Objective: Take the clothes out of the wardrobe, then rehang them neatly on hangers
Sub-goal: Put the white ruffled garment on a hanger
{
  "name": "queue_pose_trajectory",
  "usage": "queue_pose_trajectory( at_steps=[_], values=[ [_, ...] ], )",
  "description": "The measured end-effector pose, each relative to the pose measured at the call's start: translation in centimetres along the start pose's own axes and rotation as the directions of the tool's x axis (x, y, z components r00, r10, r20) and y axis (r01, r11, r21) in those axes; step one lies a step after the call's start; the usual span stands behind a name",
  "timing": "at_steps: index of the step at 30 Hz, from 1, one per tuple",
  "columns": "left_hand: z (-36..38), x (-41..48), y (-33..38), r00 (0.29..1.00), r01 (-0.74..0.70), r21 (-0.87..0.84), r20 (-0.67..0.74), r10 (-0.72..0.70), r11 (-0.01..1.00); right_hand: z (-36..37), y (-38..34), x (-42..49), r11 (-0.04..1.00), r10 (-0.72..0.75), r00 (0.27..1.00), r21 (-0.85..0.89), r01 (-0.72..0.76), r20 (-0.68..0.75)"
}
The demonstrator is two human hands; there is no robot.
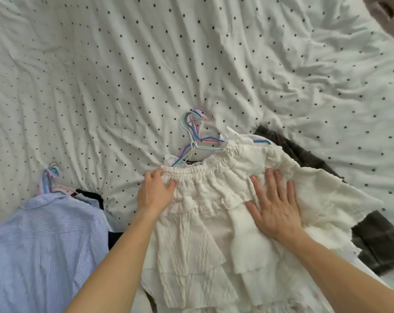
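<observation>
Both hands come in on bare arms from the bottom edge of the frame and lie on a cream garment (pixel 205 227) spread on the bed in the lower middle. Left hand (pixel 154 190) has its fingers curled over the gathered elastic edge of the garment and grips it, thumb on top of the fabric. Right hand (pixel 274 207) lies flat on the ruffled cloth further right, fingers straight and spread, holding nothing. Lengthwise the garment runs from that elastic edge at mid-frame down to the bottom edge; the elastic edge faces the top of the frame and slants up toward the right. Just above it lies a bundle of pastel hangers (pixel 196 134), hooks pointing to the top of the frame, lower bars partly under the garment. Beneath the garment on the right a dark checked cloth (pixel 376 240) shows. At lower left a blue striped shirt (pixel 40 245) lies with its collar toward the top, a second bundle of hangers (pixel 50 179) at its neck. All of it rests on a wrinkled white bedspread (pixel 101 75) with small dark dots
</observation>
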State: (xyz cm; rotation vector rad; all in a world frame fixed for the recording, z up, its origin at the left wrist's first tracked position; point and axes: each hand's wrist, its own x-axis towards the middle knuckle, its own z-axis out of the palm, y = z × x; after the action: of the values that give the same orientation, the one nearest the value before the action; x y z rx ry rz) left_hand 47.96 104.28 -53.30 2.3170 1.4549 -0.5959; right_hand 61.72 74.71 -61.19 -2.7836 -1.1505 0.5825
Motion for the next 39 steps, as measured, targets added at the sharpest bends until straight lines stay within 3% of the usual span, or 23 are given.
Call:
queue_pose_trajectory(
  at_steps=[4, 8, 11, 15, 19, 21, 24, 27, 32, 35, 39],
  values=[
    [0.2, -0.6, 0.3, 1.000, -0.006, 0.016, -0.008, 0.006, 1.000, 0.2, -0.1, 0.2, 1.000, 0.013, 1.000, -0.005, -0.013, -0.002],
    [0.1, -1.6, 0.0, 0.977, -0.169, 0.117, -0.109, 0.181, 0.979, 0.3, -0.1, 0.5, 0.999, 0.018, 1.000, -0.031, -0.018, 0.005],
    [0.2, -3.0, -0.4, 0.956, -0.244, 0.061, -0.154, 0.251, 0.968, 0.2, -0.4, 0.4, 0.999, 0.034, 0.999, -0.034, -0.033, 0.028],
    [-0.2, -6.0, -0.8, 0.954, -0.274, -0.041, -0.141, 0.266, 0.961, -2.4, -1.1, 0.1, 0.996, 0.076, 0.984, -0.047, -0.070, 0.161],
    [-2.3, -11.3, -0.8, 0.913, -0.400, -0.136, -0.150, 0.381, 0.906, -8.3, -3.3, -1.9, 0.962, 0.188, 0.926, 0.128, -0.241, 0.327],
    [-3.4, -14.9, -0.1, 0.884, -0.465, -0.211, -0.155, 0.440, 0.860, -12.5, -5.2, -5.2, 0.878, 0.251, 0.918, 0.327, -0.349, 0.306],
    [-5.0, -20.5, 0.8, 0.842, -0.539, -0.313, -0.167, 0.513, 0.782, -19.0, -9.2, -12.7, 0.643, 0.279, 0.936, 0.682, -0.348, 0.215],
    [-6.5, -26.4, 0.9, 0.800, -0.595, -0.420, -0.233, 0.552, 0.685, -23.5, -13.4, -20.3, 0.437, 0.332, 0.926, 0.841, -0.317, 0.177],
    [-8.0, -35.9, -0.4, 0.661, -0.743, -0.411, -0.324, 0.677, 0.528, -27.7, -16.7, -30.4, 0.126, 0.441, 0.879, 0.957, -0.261, 0.181],
    [-8.6, -40.6, -0.8, 0.540, -0.835, -0.347, -0.371, 0.756, 0.426, -29.4, -17.5, -35.6, 0.052, 0.545, 0.831, 0.984, -0.172, 0.116],
    [-9.5, -46.8, -0.1, 0.365, -0.922, -0.290, -0.427, 0.827, 0.257, -30.7, -16.8, -42.1, 0.058, 0.717, 0.697, 0.996, -0.074, 0.010]
  ],
)
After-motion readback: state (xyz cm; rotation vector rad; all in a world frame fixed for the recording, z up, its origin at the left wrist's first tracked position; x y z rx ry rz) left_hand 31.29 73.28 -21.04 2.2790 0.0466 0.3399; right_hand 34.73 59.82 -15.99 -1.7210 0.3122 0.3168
